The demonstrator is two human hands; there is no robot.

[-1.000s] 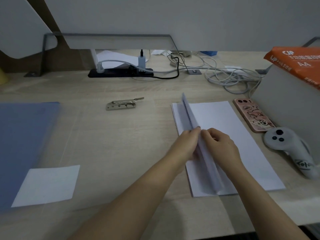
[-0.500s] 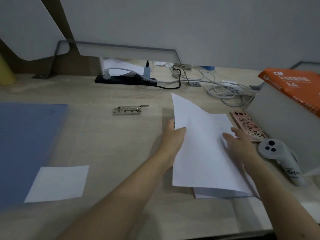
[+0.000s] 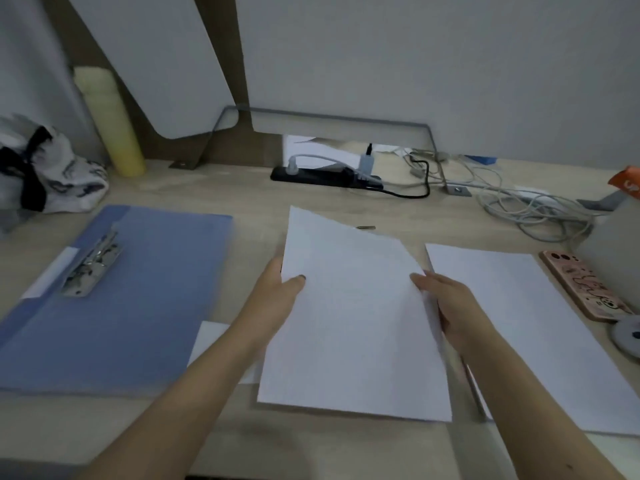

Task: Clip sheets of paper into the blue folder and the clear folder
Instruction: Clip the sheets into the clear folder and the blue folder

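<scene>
The blue folder (image 3: 145, 292) lies open at the left of the desk, its metal clip (image 3: 91, 268) near its far left edge. Both hands hold a white sheet of paper (image 3: 353, 323) above the middle of the desk, to the right of the folder. My left hand (image 3: 277, 296) pinches its left edge, thumb on top. My right hand (image 3: 446, 306) grips its right edge. A stack of white paper (image 3: 526, 327) lies flat to the right. I cannot make out the clear folder.
A small white paper (image 3: 221, 344) lies under my left forearm. A pink phone (image 3: 585, 285) and a grey controller (image 3: 627, 336) lie at the right. A power strip (image 3: 325, 176), cables (image 3: 526, 206), a yellow roll (image 3: 110, 123) and a cloth bag (image 3: 45, 174) line the back.
The sheet came up off the stack and moved left with both hands. The view swung left, bringing the blue folder's clip into sight; the loose metal clip is mostly hidden behind the sheet.
</scene>
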